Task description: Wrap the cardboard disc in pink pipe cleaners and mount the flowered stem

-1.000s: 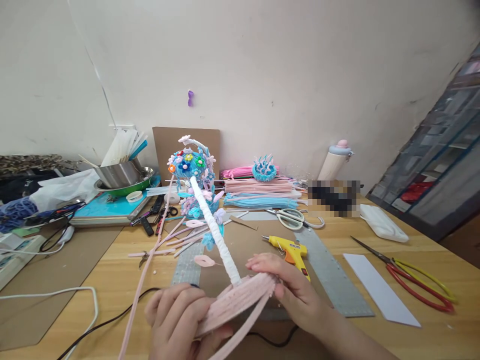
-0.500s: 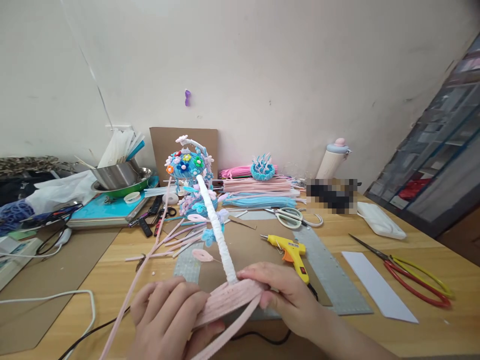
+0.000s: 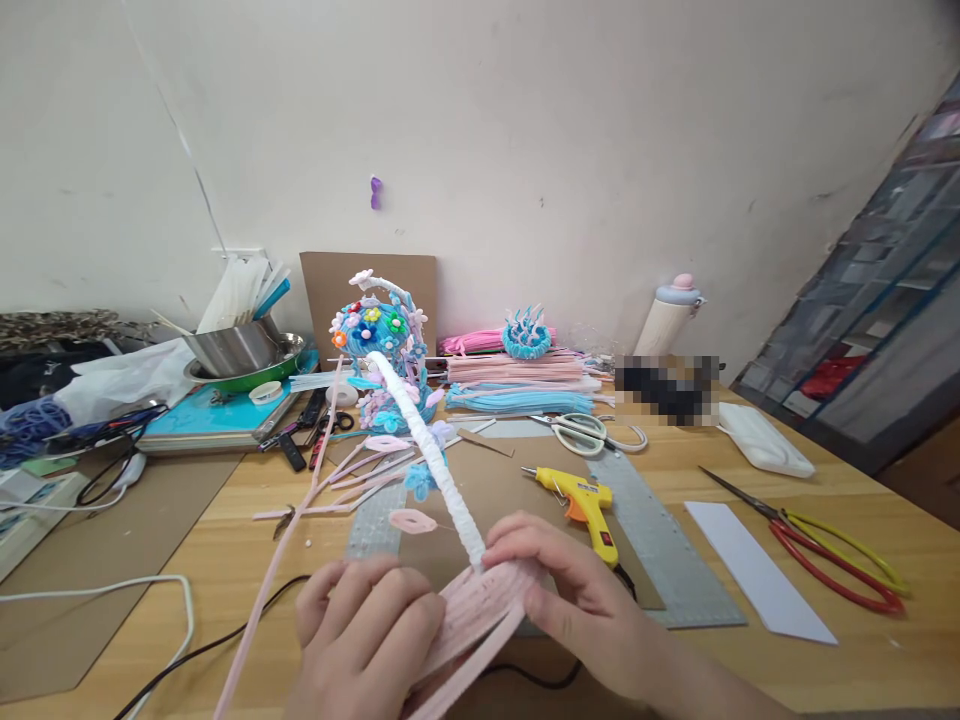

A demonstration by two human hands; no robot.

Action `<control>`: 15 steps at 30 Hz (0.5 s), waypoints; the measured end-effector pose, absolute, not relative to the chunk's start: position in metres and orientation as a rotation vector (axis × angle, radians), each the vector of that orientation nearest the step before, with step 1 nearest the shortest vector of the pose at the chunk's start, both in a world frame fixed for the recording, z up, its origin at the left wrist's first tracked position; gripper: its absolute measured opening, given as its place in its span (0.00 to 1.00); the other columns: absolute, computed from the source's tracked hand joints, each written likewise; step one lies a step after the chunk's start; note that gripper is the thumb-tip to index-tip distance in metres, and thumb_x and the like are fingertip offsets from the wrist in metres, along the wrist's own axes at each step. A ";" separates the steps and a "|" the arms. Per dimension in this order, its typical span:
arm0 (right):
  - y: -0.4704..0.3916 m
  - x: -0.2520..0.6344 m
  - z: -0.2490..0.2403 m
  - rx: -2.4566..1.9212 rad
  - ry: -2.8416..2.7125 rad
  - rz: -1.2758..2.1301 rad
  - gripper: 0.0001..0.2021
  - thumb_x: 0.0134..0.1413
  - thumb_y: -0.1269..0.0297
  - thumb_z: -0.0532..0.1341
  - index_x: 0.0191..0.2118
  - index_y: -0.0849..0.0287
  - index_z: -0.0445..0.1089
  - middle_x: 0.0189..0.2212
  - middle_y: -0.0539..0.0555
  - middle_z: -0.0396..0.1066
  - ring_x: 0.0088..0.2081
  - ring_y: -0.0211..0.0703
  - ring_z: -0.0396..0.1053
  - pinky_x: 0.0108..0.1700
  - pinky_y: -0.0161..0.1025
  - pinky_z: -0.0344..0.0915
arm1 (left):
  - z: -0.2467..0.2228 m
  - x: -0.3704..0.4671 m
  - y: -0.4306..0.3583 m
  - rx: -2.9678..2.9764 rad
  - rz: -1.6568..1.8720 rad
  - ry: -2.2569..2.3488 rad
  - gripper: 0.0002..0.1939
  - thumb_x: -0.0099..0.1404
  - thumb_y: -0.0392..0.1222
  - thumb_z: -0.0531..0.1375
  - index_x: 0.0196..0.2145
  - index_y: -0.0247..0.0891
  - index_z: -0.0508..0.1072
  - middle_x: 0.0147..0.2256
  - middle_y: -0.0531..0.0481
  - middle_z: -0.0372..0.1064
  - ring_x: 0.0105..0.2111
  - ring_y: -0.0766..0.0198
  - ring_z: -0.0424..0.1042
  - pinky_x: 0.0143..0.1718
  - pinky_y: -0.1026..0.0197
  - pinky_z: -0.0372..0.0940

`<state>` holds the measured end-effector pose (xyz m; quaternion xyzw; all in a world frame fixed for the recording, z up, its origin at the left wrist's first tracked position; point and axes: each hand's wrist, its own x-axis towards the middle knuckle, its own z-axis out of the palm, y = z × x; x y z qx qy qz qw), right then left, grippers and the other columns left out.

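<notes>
Between my hands is a flat pink base wrapped in pipe cleaners (image 3: pixel 480 612), tilted above the table's near edge. My left hand (image 3: pixel 367 635) grips its left side with curled fingers. At its right end my right hand (image 3: pixel 574 595) pinches the rim, thumb below and fingers on top. A white wrapped stem (image 3: pixel 435 455) rises from the base and leans left. One loose pink pipe cleaner (image 3: pixel 480 660) runs from under my right thumb toward the lower edge. Another long pink pipe cleaner (image 3: pixel 277 560) slants past my left hand.
A yellow glue gun (image 3: pixel 585 500) lies on cardboard over a grey cutting mat (image 3: pixel 675 570). Right of it are a white strip (image 3: pixel 757 570) and red-and-yellow-handled scissors (image 3: pixel 832 560). Behind stand a flower-covered blue craft piece (image 3: pixel 375 330) and pipe cleaner bundles (image 3: pixel 517 398). A white cable (image 3: pixel 184 600) crosses the left.
Both hands have shifted slightly right with the pink base, which is tipped a little more. The white stem's top has swung left and lower.
</notes>
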<state>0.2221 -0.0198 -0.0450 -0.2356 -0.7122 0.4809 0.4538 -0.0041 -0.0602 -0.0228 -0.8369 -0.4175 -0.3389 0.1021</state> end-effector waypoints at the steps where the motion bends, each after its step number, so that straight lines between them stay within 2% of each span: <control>1: -0.020 0.221 -0.045 -0.595 -1.762 1.162 0.13 0.65 0.56 0.55 0.49 0.51 0.71 0.44 0.55 0.68 0.47 0.44 0.67 0.50 0.39 0.63 | -0.021 -0.002 -0.057 -2.473 -1.003 -1.249 0.01 0.64 0.40 0.59 0.35 0.43 0.68 0.31 0.53 0.72 0.38 0.56 0.66 0.45 0.52 0.51; 5: -0.013 0.216 -0.047 -0.694 -1.695 1.119 0.13 0.66 0.54 0.54 0.47 0.51 0.72 0.41 0.53 0.70 0.44 0.42 0.68 0.47 0.36 0.64 | -0.019 0.005 -0.041 -2.527 -1.084 -1.275 0.12 0.60 0.49 0.64 0.38 0.44 0.67 0.34 0.53 0.72 0.37 0.57 0.68 0.42 0.55 0.53; 9: -0.004 0.214 -0.056 -0.825 -1.581 1.070 0.13 0.64 0.52 0.55 0.44 0.52 0.72 0.40 0.52 0.73 0.43 0.43 0.69 0.47 0.36 0.65 | -0.030 0.004 -0.033 -2.449 -1.346 -1.425 0.22 0.61 0.59 0.61 0.48 0.46 0.65 0.41 0.49 0.70 0.42 0.54 0.70 0.42 0.54 0.60; 15: -0.003 0.218 -0.064 -0.859 -1.433 1.137 0.12 0.63 0.51 0.56 0.43 0.49 0.74 0.39 0.49 0.74 0.43 0.42 0.70 0.46 0.32 0.65 | -0.059 0.003 -0.040 -2.364 -1.712 -1.696 0.22 0.61 0.56 0.61 0.50 0.48 0.65 0.45 0.48 0.67 0.46 0.53 0.70 0.43 0.54 0.68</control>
